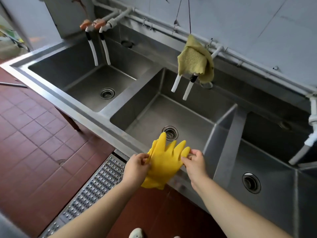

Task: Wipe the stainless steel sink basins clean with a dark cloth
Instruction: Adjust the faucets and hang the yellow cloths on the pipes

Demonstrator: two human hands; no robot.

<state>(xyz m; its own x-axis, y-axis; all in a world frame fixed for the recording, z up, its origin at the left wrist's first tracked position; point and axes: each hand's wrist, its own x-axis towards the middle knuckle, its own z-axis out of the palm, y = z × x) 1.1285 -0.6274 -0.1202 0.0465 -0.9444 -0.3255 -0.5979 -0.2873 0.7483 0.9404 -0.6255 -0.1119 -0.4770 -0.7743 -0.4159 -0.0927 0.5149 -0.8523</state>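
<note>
Red floor tiles (34, 127): lying at far left, running under the sink's front edge.

Perforated metal floor grate (92, 188): lying in the floor just in front of the sink, below the left forearm.

Left basin (82, 79): sitting at the left of the stainless steel sink unit, its drain (107, 93) showing near the middle; two white hoses (100, 50) hanging into it from orange-handled taps (93, 24).

Left hand (137, 164): fingers curling in, pinching the left edge of a pair of yellow rubber gloves (164, 160).

Yellow rubber gloves: being held between both hands over the front rim of the middle basin (197, 117), glove fingers pointing up toward that basin's drain (170, 133) and overlapping its near edge in this view.

Right hand (195, 162): pinching the gloves' right side between thumb and fingertips.

Olive-green cloth (195, 60): hanging draped over the taps behind the middle basin, two white hoses (181, 86) showing below it. No dark cloth is showing in this view.

Right basin (274, 169): sitting at far right, its drain (251, 182) showing, a white pipe (308, 143) angling down above it.
</note>
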